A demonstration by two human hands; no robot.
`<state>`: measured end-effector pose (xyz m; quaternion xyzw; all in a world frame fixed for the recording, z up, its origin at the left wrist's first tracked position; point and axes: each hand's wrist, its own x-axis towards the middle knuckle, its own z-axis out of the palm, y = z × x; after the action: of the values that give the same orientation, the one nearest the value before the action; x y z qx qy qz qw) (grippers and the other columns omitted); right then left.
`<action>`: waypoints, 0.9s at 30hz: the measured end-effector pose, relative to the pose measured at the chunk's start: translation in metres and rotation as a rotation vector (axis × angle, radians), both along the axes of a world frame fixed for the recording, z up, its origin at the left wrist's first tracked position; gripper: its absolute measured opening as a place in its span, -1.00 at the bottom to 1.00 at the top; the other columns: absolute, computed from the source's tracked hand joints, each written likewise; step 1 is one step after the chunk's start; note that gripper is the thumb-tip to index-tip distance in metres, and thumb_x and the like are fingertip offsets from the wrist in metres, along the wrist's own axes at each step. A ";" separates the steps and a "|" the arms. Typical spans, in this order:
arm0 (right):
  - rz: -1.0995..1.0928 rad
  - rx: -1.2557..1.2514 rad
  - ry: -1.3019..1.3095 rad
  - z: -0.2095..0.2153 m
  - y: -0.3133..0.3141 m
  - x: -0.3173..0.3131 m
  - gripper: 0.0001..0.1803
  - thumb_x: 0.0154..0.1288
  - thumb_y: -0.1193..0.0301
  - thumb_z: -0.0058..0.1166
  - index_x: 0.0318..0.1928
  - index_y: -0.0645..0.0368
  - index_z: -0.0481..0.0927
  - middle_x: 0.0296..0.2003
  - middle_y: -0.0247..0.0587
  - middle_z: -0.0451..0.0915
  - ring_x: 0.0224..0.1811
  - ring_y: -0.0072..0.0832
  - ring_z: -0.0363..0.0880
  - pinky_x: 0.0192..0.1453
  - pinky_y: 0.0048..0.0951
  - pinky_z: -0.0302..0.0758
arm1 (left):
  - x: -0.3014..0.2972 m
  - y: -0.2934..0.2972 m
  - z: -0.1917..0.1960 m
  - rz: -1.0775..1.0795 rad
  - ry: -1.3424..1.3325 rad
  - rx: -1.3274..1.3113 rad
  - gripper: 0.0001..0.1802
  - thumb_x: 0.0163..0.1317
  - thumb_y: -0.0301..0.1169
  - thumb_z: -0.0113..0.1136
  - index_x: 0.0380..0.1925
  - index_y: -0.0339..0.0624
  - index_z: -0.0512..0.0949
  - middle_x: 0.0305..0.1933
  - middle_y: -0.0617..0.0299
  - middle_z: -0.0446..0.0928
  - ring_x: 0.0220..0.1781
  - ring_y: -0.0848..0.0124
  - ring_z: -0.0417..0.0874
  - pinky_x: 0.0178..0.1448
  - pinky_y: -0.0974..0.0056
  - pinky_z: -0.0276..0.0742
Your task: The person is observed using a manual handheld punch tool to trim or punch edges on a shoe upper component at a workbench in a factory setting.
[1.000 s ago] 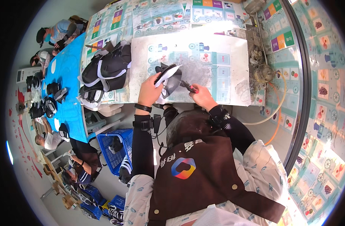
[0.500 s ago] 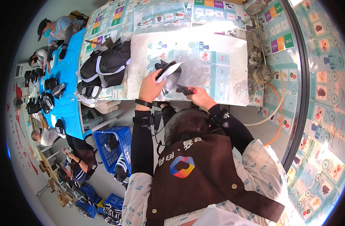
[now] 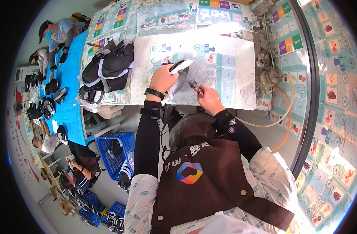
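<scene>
My left hand (image 3: 164, 81) is closed on a black, grey and white shoe upper (image 3: 180, 82), raised over the worktable. The upper's white edge sticks out past my fingers, and my palm hides part of it. To its right, my right hand (image 3: 210, 99) grips a small dark hand tool (image 3: 194, 86) with red at its grip. The tool's head points toward the upper, with a small gap between them. Its exact kind cannot be made out. Under both lies a white sheet (image 3: 240, 58), smudged grey in the middle.
Several black and white shoe uppers (image 3: 108, 66) are piled left of the sheet. A pale hose (image 3: 264, 128) and an orange hose (image 3: 290, 117) loop on the right. Below left stands a blue basket (image 3: 126, 142). Several people work around a blue table (image 3: 75, 113) at far left.
My left hand has shifted slightly right and tilted the upper, its white edge now reaching further right. The tool in my right hand has turned, its head pointing more upward.
</scene>
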<state>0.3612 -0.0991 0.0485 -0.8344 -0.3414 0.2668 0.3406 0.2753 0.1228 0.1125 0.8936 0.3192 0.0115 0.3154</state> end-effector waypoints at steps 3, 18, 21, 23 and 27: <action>0.046 -0.032 0.032 -0.007 -0.004 -0.002 -0.80 0.24 0.40 0.07 -0.17 0.22 0.60 -0.36 0.25 0.65 -0.20 0.27 0.61 -0.06 0.17 0.52 | -0.003 0.000 -0.004 0.008 -0.006 0.013 -0.52 0.21 -0.22 0.23 0.07 -0.24 0.67 0.03 -0.15 0.68 0.07 -0.10 0.69 0.22 0.00 0.59; 0.070 0.033 0.806 -0.031 0.016 0.019 -0.46 0.24 0.40 0.30 0.22 0.32 0.57 -0.12 -0.22 0.71 -0.05 -0.41 0.63 0.12 -0.38 0.53 | -0.109 0.020 0.020 0.199 -0.259 0.090 -0.63 0.30 -0.45 0.22 0.09 -0.30 0.62 -0.04 -0.19 0.68 0.01 -0.14 0.70 0.08 0.01 0.63; -0.063 0.217 0.450 -0.099 -0.044 0.081 -0.49 0.35 0.53 0.11 0.31 0.33 0.49 0.06 -0.14 0.65 0.13 -0.32 0.59 0.21 -0.27 0.51 | -0.137 0.025 0.067 0.401 -0.143 0.313 -0.70 0.37 -0.29 0.23 -0.10 -0.33 0.63 -0.24 -0.28 0.66 -0.15 -0.29 0.67 -0.11 -0.14 0.59; -0.150 0.030 -0.095 -0.107 -0.085 0.126 -0.50 0.35 0.57 0.06 0.29 0.42 0.47 0.07 0.10 0.65 0.15 -0.17 0.63 0.19 -0.20 0.53 | -0.159 0.041 0.078 0.550 -0.358 0.266 -0.65 0.44 -0.22 0.18 -0.20 -0.36 0.64 -0.33 -0.29 0.65 -0.25 -0.27 0.68 -0.20 -0.13 0.52; -0.187 -0.379 -0.616 -0.144 -0.123 0.193 -0.26 0.28 0.36 0.23 0.41 0.39 0.31 0.23 0.33 0.49 0.32 0.16 0.44 0.46 0.00 0.34 | -0.349 0.188 0.089 0.767 -0.051 0.693 -0.47 0.33 -0.33 0.27 0.25 -0.37 0.53 -0.09 -0.26 0.62 -0.13 -0.09 0.65 -0.08 -0.03 0.55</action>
<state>0.5545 -0.2217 -0.0954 -0.9514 -0.2948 0.0294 0.0842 -0.0733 0.3111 0.2013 0.7638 0.5935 0.2531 -0.0182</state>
